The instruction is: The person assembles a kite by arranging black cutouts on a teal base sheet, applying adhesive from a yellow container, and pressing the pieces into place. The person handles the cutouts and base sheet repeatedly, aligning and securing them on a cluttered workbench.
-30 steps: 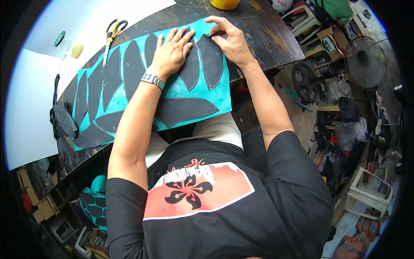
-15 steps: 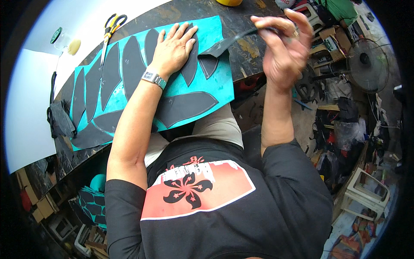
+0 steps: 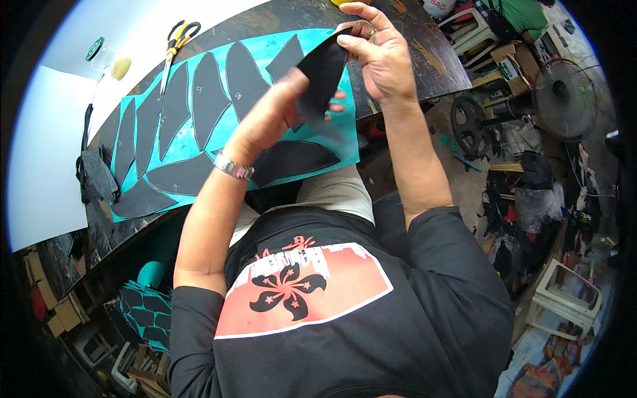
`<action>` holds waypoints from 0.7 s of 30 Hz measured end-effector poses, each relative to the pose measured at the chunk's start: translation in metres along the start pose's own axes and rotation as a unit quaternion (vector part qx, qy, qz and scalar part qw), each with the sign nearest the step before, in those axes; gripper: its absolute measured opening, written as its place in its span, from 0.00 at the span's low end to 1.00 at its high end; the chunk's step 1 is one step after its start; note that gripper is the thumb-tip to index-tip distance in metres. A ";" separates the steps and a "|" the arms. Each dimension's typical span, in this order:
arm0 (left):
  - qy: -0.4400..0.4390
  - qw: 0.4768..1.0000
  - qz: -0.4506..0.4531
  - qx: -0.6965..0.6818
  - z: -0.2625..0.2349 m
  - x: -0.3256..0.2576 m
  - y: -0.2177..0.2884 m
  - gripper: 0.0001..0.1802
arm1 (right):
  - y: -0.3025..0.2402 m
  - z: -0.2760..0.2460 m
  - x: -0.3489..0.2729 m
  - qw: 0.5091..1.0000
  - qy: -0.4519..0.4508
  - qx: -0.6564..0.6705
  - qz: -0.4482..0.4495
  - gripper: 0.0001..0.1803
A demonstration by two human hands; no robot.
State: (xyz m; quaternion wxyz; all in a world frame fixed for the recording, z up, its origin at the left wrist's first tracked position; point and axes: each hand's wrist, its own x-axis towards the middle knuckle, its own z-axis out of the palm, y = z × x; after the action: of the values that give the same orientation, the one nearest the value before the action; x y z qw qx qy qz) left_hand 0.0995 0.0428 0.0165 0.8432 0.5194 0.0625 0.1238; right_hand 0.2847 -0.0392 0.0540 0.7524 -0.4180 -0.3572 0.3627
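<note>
A dark, flexible cut-out piece (image 3: 326, 66), leather-like and pointed at the top, is held up above a turquoise sheet (image 3: 346, 142). My right hand (image 3: 383, 60) pinches its upper tip between thumb and fingers. Around its lower part, my left hand (image 3: 282, 109) has the thumb in front and the fingertips showing beyond the far edge; the hand is slightly blurred. Several black curved pieces lie flat on the sheet, among them a long leaf-shaped piece (image 3: 295, 161) near me and a tall one (image 3: 211, 99) left of my left hand.
Yellow-and-black scissors (image 3: 178, 45) rest at the sheet's upper left. A dark worktable (image 3: 434, 63) lies beneath, with white board (image 3: 50, 159) to the left. Black scraps (image 3: 98, 178) sit by the left edge. A fan (image 3: 564, 99) and a white stool (image 3: 564, 298) stand to the right.
My left hand has come up off the sheet and taken hold of the dark piece. My right hand has moved left with its tip, and the sheet beneath has shifted slightly.
</note>
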 end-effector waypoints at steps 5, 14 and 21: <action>0.061 0.985 -0.100 0.124 0.011 -0.018 0.001 0.22 | 0.004 -0.010 -0.005 0.992 0.046 -0.091 -0.074 0.26; 0.127 0.939 -0.032 0.317 -0.092 0.034 0.063 0.27 | 0.006 0.008 -0.109 0.987 0.136 -0.074 0.033 0.36; 0.114 0.864 0.045 0.488 -0.087 0.122 0.027 0.22 | 0.045 0.035 -0.124 0.974 0.181 -0.136 0.028 0.29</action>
State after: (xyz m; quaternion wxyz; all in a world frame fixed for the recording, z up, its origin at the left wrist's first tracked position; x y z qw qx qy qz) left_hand 0.1926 0.1629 0.0041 0.4622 0.8494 0.1870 0.1731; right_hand 0.1843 -0.1136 -0.0016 0.7303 -0.5850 -0.2492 0.2497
